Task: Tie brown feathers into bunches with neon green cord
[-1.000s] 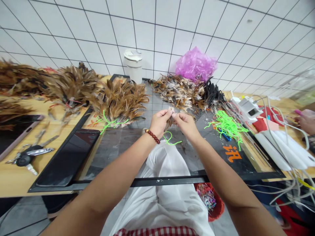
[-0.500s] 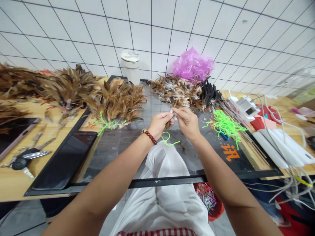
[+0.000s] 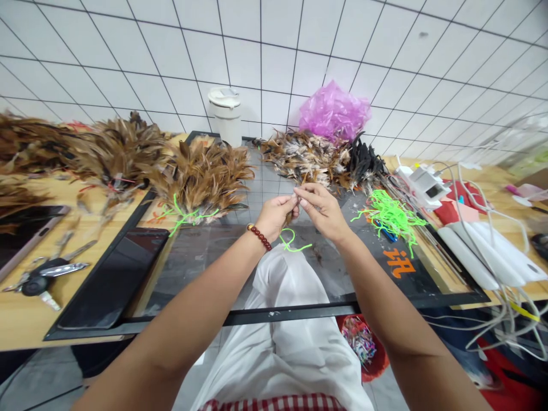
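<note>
1. Pressed close, the thumb and finger of the left hand (image 3: 276, 216) pinch a small bit of brown feather (image 3: 290, 218) in the head view.
2. Fingers of the right hand (image 3: 322, 212) come in from the other side and meet the left fingertips at the top of the feather. I cannot tell if they pinch it too.
3. Both arms reach forward from the bottom corners and lean in, like the two sides of a tent. The hands meet near the middle, over the clear sheet (image 3: 197, 268) on the table.
4. The left hand is curled, with its thumb on top. Dark red beads (image 3: 259, 237) go around that wrist.
5. The right hand has its back turned up and its fingers pointing left, bent a little.
6. A curly green string (image 3: 295, 246) shows just below the hands.
7. Past the hands is a pile of brown and white feathers (image 3: 306, 157). A big brown bunch (image 3: 203, 177) is to the left, and a heap of green strings (image 3: 391, 214) is to the right.
</note>
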`<control>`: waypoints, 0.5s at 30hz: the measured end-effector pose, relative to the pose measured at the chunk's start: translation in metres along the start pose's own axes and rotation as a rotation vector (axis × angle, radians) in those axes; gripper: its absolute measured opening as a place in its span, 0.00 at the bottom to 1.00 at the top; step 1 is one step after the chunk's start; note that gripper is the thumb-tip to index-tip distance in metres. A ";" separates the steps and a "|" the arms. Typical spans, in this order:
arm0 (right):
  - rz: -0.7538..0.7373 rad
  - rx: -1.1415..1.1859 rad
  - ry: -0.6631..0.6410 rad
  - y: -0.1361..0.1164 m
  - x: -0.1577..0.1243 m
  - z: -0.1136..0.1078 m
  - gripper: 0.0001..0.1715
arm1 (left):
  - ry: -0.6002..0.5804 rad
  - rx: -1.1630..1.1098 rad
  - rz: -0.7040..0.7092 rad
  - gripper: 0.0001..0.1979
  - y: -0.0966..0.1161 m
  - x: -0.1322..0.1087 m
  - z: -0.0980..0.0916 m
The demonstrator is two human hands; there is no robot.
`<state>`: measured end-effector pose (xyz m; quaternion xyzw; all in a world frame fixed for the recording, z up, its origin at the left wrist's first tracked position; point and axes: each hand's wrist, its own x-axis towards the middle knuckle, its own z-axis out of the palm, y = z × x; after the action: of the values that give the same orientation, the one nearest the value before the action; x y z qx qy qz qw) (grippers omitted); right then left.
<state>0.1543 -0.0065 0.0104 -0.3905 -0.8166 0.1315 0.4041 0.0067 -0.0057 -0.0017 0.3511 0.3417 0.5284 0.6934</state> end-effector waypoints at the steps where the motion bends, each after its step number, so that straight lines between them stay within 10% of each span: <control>1: 0.007 0.033 0.009 0.000 0.000 0.000 0.21 | 0.001 0.007 0.000 0.11 0.000 0.000 0.000; 15: 0.083 0.324 0.009 0.011 0.003 -0.003 0.24 | -0.086 0.040 -0.044 0.13 0.004 -0.004 0.001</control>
<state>0.1610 0.0027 0.0083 -0.3542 -0.7660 0.2762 0.4598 0.0045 -0.0088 0.0026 0.3795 0.3297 0.4906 0.7117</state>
